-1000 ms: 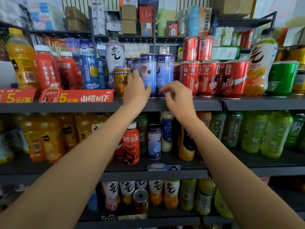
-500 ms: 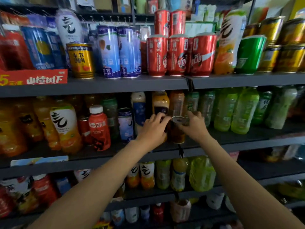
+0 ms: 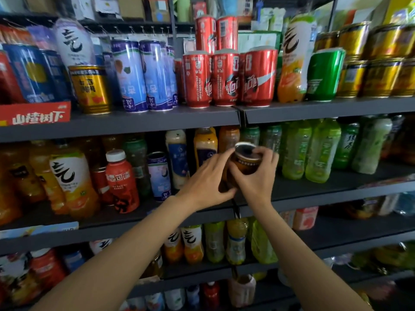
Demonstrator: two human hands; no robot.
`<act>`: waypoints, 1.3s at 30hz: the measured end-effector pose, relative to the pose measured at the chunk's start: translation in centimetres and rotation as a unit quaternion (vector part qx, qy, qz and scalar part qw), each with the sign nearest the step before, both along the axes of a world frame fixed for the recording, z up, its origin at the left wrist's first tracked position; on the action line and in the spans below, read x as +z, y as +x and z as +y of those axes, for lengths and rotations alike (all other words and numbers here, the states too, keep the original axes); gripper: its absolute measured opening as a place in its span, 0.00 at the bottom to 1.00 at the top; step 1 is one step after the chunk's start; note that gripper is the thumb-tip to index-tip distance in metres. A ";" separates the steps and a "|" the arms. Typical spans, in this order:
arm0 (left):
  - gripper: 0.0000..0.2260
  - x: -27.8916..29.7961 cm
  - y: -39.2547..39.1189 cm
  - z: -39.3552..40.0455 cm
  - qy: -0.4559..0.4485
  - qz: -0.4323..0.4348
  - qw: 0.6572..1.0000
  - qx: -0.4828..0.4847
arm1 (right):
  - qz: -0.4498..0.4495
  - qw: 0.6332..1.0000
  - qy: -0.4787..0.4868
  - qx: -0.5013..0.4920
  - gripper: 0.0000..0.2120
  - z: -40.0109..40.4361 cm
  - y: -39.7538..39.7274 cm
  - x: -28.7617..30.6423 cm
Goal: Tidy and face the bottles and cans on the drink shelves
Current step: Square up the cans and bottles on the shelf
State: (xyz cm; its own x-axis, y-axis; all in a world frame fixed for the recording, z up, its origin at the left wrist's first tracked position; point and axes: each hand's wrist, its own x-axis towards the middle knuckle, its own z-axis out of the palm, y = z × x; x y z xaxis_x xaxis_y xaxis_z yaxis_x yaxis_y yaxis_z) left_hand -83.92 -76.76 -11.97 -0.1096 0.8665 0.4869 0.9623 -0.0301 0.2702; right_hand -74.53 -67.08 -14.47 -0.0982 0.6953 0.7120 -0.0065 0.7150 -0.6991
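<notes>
Now, both my left hand point(image 3: 207, 185) and right hand point(image 3: 258, 178) grip the brown can point(image 3: 246, 161) at the middle shelf point(image 3: 325, 194) front edge, best turned label-out, upright.

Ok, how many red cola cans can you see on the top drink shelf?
5 red cola cans: left front can, middle front can, right front can, and two stacked above, upper left can and upper right can. Red slivers behind suggest more are hidden.

two hands point(image 3: 208, 178), one brown can point(image 3: 246, 161) (held), five red cans point(image 3: 224, 79)
</notes>
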 end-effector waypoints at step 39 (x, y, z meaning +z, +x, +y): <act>0.33 14.4 18.8 30.1 0.095 0.097 0.988 0.076 | -0.198 0.972 0.095 -0.083 0.42 28.9 18.1 15.8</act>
State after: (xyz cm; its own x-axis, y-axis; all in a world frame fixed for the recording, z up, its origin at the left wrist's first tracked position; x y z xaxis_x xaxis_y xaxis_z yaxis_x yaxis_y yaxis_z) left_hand -65.13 -46.70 2.43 -0.1207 0.7380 0.6640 0.9927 0.0870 0.0837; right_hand -56.46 -38.22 1.29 -0.2883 0.5846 0.7584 0.3631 0.7996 -0.4784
